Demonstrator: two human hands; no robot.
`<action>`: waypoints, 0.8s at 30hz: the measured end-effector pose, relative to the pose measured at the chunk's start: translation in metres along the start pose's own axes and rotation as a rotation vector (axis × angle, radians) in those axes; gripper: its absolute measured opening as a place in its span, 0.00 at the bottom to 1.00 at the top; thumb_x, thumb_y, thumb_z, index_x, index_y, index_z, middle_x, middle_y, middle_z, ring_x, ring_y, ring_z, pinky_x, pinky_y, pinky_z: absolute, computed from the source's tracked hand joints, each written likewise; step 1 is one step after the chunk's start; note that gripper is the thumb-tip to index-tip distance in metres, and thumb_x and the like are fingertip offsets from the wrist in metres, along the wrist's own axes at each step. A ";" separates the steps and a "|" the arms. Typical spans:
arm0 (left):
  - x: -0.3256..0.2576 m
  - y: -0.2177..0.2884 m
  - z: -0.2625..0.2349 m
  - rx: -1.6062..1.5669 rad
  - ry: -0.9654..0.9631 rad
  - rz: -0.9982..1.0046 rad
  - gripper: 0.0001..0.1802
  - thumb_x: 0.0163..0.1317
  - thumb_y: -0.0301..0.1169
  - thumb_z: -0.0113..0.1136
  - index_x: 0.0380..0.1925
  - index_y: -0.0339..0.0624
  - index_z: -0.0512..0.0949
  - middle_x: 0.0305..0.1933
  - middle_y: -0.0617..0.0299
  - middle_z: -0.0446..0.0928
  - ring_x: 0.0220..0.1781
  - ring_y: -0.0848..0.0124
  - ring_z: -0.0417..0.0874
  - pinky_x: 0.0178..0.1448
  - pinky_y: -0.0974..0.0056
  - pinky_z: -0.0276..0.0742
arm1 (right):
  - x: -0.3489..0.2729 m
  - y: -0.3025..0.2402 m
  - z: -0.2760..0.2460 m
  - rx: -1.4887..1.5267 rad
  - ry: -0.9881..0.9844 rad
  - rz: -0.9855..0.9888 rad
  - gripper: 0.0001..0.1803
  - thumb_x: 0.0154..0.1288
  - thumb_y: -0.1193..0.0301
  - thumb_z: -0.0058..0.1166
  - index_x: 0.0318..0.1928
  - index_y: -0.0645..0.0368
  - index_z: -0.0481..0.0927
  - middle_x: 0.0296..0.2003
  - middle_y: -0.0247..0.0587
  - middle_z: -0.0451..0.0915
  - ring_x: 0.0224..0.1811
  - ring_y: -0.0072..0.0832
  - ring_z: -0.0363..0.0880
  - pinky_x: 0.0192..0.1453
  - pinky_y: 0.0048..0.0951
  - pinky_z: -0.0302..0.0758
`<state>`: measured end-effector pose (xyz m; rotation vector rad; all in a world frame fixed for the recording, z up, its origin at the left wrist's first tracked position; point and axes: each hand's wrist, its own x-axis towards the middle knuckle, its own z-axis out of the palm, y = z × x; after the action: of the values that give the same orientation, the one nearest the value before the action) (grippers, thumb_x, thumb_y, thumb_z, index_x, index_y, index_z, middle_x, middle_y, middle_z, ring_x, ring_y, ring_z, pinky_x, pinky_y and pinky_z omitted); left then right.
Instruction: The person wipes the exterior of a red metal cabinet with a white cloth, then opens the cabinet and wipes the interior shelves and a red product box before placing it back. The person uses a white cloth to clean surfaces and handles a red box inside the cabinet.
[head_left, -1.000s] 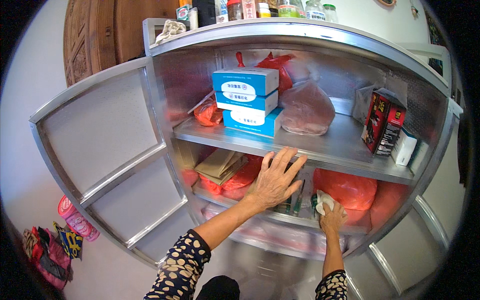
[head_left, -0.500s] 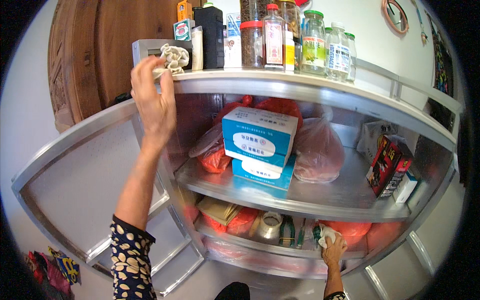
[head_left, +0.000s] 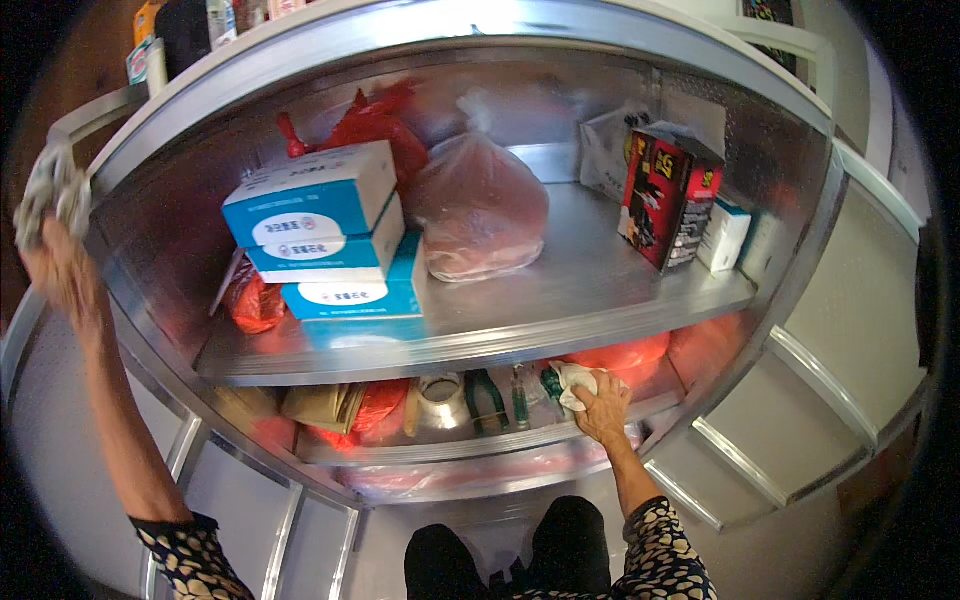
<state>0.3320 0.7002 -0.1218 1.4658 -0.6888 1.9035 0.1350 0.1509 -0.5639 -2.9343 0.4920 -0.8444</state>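
Note:
My left hand (head_left: 62,270), at the far left by the top front corner of a metal cabinet (head_left: 470,350), is smeared by motion. Its fingers are closed on a crumpled greyish-white cloth (head_left: 52,195), perhaps a work glove. Low on the right, my right hand (head_left: 603,408) reaches onto the lower shelf, its fingers pressed round a crumpled white cloth (head_left: 573,382). Left of that cloth lie a green-handled tool (head_left: 519,395), dark green pliers-like handles (head_left: 486,402) and a silvery round metal pot (head_left: 440,400). The right palm and whatever is under the cloth are hidden.
Stacked blue-and-white boxes (head_left: 335,230), a tied clear plastic bag (head_left: 480,215) and a red-and-black carton (head_left: 665,200) stand on the upper shelf. Red bags (head_left: 620,352) lie behind my right hand. Open cabinet doors flank both sides, including the right door (head_left: 840,330).
The view has shifted down and right. My left hand has taken the greyish-white cloth off the cabinet top and drawn it to the left. My right hand stays at the white cloth.

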 end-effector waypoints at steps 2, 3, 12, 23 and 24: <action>-0.043 0.038 -0.010 -0.190 0.049 -0.100 0.20 0.69 0.38 0.45 0.51 0.33 0.72 0.48 0.52 0.75 0.47 0.65 0.78 0.49 0.64 0.75 | 0.000 0.000 0.001 0.052 0.110 -0.052 0.13 0.45 0.62 0.58 0.36 0.39 0.80 0.50 0.40 0.69 0.54 0.43 0.65 0.48 0.48 0.61; -0.068 0.063 -0.011 -0.086 0.021 -0.092 0.21 0.70 0.41 0.43 0.51 0.33 0.72 0.48 0.52 0.74 0.47 0.63 0.77 0.48 0.64 0.75 | 0.000 -0.001 0.003 0.068 0.113 -0.076 0.14 0.44 0.62 0.58 0.37 0.40 0.80 0.50 0.41 0.69 0.53 0.42 0.65 0.47 0.47 0.61; -0.230 0.273 0.066 -0.674 -0.572 -0.072 0.09 0.59 0.30 0.59 0.33 0.38 0.71 0.30 0.55 0.75 0.31 0.63 0.78 0.36 0.63 0.74 | -0.023 0.002 -0.016 0.101 0.129 -0.223 0.21 0.38 0.65 0.62 0.40 0.40 0.78 0.49 0.41 0.68 0.53 0.41 0.64 0.44 0.47 0.60; -0.221 0.361 0.153 -0.299 -0.839 -0.193 0.15 0.57 0.36 0.60 0.33 0.38 0.68 0.29 0.47 0.75 0.30 0.49 0.78 0.32 0.51 0.71 | -0.123 0.019 -0.001 0.321 0.207 -0.155 0.24 0.40 0.76 0.59 0.44 0.49 0.79 0.47 0.53 0.67 0.49 0.49 0.65 0.47 0.46 0.63; -0.222 0.362 0.157 -0.273 -0.864 -0.214 0.15 0.57 0.36 0.60 0.33 0.38 0.67 0.29 0.47 0.75 0.30 0.48 0.78 0.32 0.50 0.71 | -0.134 0.023 0.006 0.342 0.162 -0.143 0.22 0.41 0.76 0.58 0.43 0.50 0.79 0.46 0.54 0.67 0.47 0.49 0.65 0.47 0.45 0.63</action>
<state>0.2014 0.3088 -0.3082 2.0590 -1.0581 0.9115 0.0243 0.1713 -0.6407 -2.6225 0.1261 -1.0677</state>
